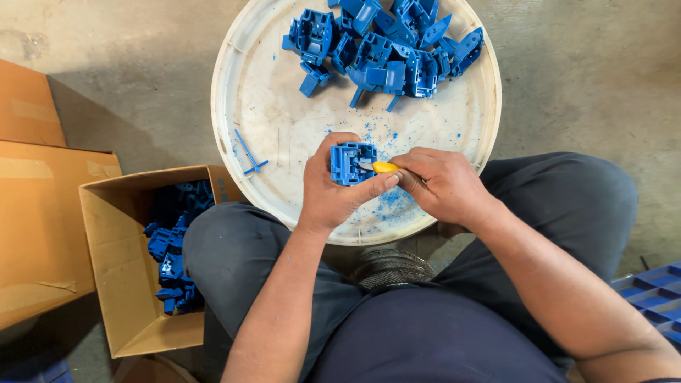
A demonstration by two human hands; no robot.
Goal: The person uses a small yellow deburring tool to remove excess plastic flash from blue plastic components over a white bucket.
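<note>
Sitting low, knees in dark trousers (234,248) spread either side of a wire mesh piece (389,267) lying under the tray's near edge.

Just beyond, gripping a blue plastic part (352,162) in the left hand (333,191), fingers (333,145) curling over its far and left sides and thumb (374,186) pressing along its near edge, so clamped firmly on it. Holding a small yellow-handled knife (383,167) in the right hand (440,184), fingers closed around the handle with only the yellow tip and a short blade showing. Pointing the blade leftward, touching the right edge of the part; knife axis running roughly left to right, straight across from right-hand fingers to left. Both hands meeting at the part, the right one nearer the tool, the left one wholly carrying the part.

Hovering over the near half of a round white tray (241,106), blue shavings (386,202) scattering beneath and just past the fingers. Left of the fingers, lying on the tray, a thin blue offcut strip (248,152). Further left and nearer, standing open on the floor, a cardboard box (113,284) holding more blue parts (170,248).

Farthest from the fingers, heaping at the tray's far side, a pile of blue parts (383,42).
</note>
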